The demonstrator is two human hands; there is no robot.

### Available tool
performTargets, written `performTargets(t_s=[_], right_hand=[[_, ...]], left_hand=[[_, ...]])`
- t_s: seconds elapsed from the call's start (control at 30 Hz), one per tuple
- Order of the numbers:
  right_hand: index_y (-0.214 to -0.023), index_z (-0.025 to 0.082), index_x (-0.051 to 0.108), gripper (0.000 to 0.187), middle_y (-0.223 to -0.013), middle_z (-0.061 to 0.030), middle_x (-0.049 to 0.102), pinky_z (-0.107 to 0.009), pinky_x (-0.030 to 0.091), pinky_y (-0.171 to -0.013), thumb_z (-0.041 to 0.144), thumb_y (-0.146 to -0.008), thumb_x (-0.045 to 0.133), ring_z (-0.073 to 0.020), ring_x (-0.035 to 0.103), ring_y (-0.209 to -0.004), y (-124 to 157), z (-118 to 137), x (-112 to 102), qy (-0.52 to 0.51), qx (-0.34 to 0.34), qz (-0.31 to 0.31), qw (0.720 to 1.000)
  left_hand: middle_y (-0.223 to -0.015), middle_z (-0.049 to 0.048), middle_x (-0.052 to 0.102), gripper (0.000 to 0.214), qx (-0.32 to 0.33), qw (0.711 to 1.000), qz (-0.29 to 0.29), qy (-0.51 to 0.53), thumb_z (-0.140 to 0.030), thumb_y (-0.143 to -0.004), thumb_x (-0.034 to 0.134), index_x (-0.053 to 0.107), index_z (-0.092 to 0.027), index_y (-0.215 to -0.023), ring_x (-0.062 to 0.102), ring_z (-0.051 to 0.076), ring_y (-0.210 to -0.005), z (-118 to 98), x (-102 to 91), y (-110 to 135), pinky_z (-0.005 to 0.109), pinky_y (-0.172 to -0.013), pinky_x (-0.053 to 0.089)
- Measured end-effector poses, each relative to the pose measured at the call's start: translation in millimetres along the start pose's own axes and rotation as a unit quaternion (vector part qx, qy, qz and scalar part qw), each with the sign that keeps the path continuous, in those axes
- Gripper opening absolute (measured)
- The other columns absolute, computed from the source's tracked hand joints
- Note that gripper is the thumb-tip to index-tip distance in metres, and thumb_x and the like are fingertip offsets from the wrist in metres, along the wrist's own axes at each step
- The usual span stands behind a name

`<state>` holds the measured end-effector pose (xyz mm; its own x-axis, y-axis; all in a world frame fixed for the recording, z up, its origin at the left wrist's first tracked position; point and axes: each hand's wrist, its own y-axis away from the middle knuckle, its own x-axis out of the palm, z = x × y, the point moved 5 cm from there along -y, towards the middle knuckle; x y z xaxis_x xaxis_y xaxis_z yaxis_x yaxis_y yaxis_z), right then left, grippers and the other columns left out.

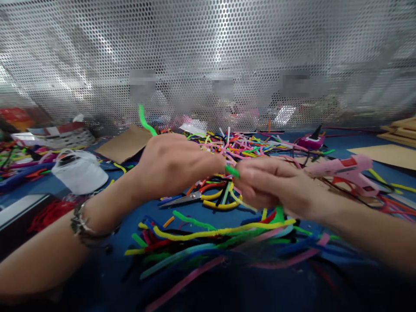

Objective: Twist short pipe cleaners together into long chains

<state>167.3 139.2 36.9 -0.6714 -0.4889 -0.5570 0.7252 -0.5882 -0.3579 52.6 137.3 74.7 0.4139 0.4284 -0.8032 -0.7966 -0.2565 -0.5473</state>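
Observation:
A bright green pipe cleaner (232, 171) runs between my two hands, held above the table. My left hand (177, 162) is closed round it, and one end sticks up behind the knuckles. My right hand (273, 180) pinches it close to the left fingertips; a green end shows below that hand too. Beneath them lies a loose bundle of pipe cleaners (208, 234) in yellow, green, blue, red and pink. Scissors (191, 197) with orange-red handles rest just behind the bundle, partly under other pipe cleaners.
A pink glue gun (354, 171) lies at the right, near cardboard (386, 156). Behind my hands is a heap of pipe cleaners (250, 145). A white mask (79, 171) and red strands (52, 214) lie at the left. A perforated metal panel (208, 52) closes off the back.

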Motion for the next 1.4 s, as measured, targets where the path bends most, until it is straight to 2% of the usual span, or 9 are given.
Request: performTargets(t_s=[0.07, 0.2, 0.3, 0.4, 0.5, 0.67, 0.77, 1.03, 1.4], right_hand=[[-0.071, 0.017, 0.047, 0.020, -0.052, 0.0055, 0.042, -0.018, 0.029, -0.042, 0.022, -0.087, 0.035, -0.0050, 0.037, -0.043, 0, 10, -17, 0.291, -0.070, -0.107, 0.948], [-0.087, 0.017, 0.056, 0.016, -0.064, 0.0016, 0.060, -0.023, 0.034, -0.051, 0.013, -0.083, 0.041, -0.0094, 0.049, -0.056, 10, 36, -5, 0.660, -0.292, -0.131, 0.680], [-0.081, 0.017, 0.058, 0.017, -0.058, 0.0015, 0.059, -0.023, 0.034, -0.050, 0.013, -0.083, 0.041, -0.0099, 0.048, -0.052, 14, 38, 4, 0.718, -0.290, -0.159, 0.613], [-0.075, 0.018, 0.058, 0.019, -0.054, 0.0015, 0.056, -0.024, 0.028, -0.044, 0.014, -0.082, 0.041, -0.0099, 0.045, -0.048, 13, 36, 2, 0.700, -0.228, -0.189, 0.650], [-0.072, 0.017, 0.057, 0.021, -0.050, 0.0020, 0.050, -0.023, 0.025, -0.042, 0.016, -0.082, 0.038, -0.0088, 0.043, -0.045, 9, 30, -8, 0.569, -0.141, -0.166, 0.793], [-0.075, 0.015, 0.050, 0.029, -0.048, 0.0064, 0.035, -0.017, 0.027, -0.040, 0.026, -0.089, 0.027, -0.0042, 0.034, -0.039, 1, 14, -5, 0.188, -0.024, 0.014, 0.982], [-0.076, 0.016, 0.048, 0.029, -0.046, 0.0069, 0.031, -0.018, 0.024, -0.039, 0.026, -0.089, 0.024, -0.0048, 0.030, -0.038, -2, 10, -8, 0.215, -0.026, -0.012, 0.976], [-0.066, 0.017, 0.055, 0.037, -0.052, -0.0003, 0.048, -0.023, 0.019, -0.044, 0.022, -0.086, 0.024, -0.0092, 0.037, -0.045, 0, 15, -15, 0.577, -0.129, -0.068, 0.804], [-0.066, 0.018, 0.047, 0.034, -0.042, 0.0072, 0.031, -0.017, 0.027, -0.036, 0.026, -0.090, 0.024, -0.0050, 0.031, -0.036, -5, 1, -17, 0.101, -0.004, -0.030, 0.994]], left_hand=[[-0.042, -0.0056, 0.036, 0.033, -0.066, 0.981, 0.084, 0.162, -0.022, -0.085, 0.032, 0.044, -0.015, -0.055, 0.032, 0.005, -0.038, 9, 12.1, 1, 0.016, -0.037, 0.022], [-0.039, -0.0083, 0.027, 0.032, -0.179, 0.834, 0.233, 0.467, -0.025, -0.089, 0.022, 0.038, -0.018, -0.061, 0.024, 0.005, -0.033, 4, 31.5, 7, 0.014, -0.032, 0.022], [-0.038, -0.0089, 0.023, 0.032, -0.192, 0.808, 0.222, 0.511, -0.024, -0.089, 0.020, 0.035, -0.018, -0.061, 0.021, 0.005, -0.032, -3, 31.6, 7, 0.015, -0.032, 0.022], [-0.042, -0.0070, 0.033, 0.032, -0.162, 0.901, 0.169, 0.365, -0.024, -0.089, 0.025, 0.041, -0.017, -0.062, 0.029, 0.004, -0.035, -4, 25.4, 4, 0.014, -0.035, 0.025], [-0.044, -0.0049, 0.041, 0.030, -0.069, 0.997, 0.028, 0.037, -0.021, -0.085, 0.034, 0.051, -0.015, -0.061, 0.036, 0.005, -0.039, -5, 6.9, 1, 0.017, -0.037, 0.022], [-0.041, -0.0058, 0.045, 0.025, 0.114, 0.972, -0.076, -0.194, -0.020, -0.084, 0.039, 0.059, -0.021, -0.069, 0.039, 0.007, -0.039, -18, -4.3, 4, 0.020, -0.039, 0.019], [-0.042, -0.0059, 0.041, 0.026, 0.079, 0.988, -0.061, -0.115, -0.021, -0.084, 0.039, 0.056, -0.017, -0.066, 0.036, 0.006, -0.039, -9, -3.2, 2, 0.019, -0.040, 0.021], [-0.044, -0.0062, 0.040, 0.034, -0.095, 0.950, 0.163, 0.248, -0.019, -0.087, 0.029, 0.045, -0.014, -0.057, 0.036, 0.004, -0.039, 5, 17.4, -4, 0.013, -0.040, 0.028], [-0.045, -0.0052, 0.046, 0.026, 0.095, 0.973, -0.082, -0.196, -0.020, -0.086, 0.034, 0.056, -0.019, -0.073, 0.043, 0.006, -0.041, -9, 3.0, 7, 0.020, -0.040, 0.022]])
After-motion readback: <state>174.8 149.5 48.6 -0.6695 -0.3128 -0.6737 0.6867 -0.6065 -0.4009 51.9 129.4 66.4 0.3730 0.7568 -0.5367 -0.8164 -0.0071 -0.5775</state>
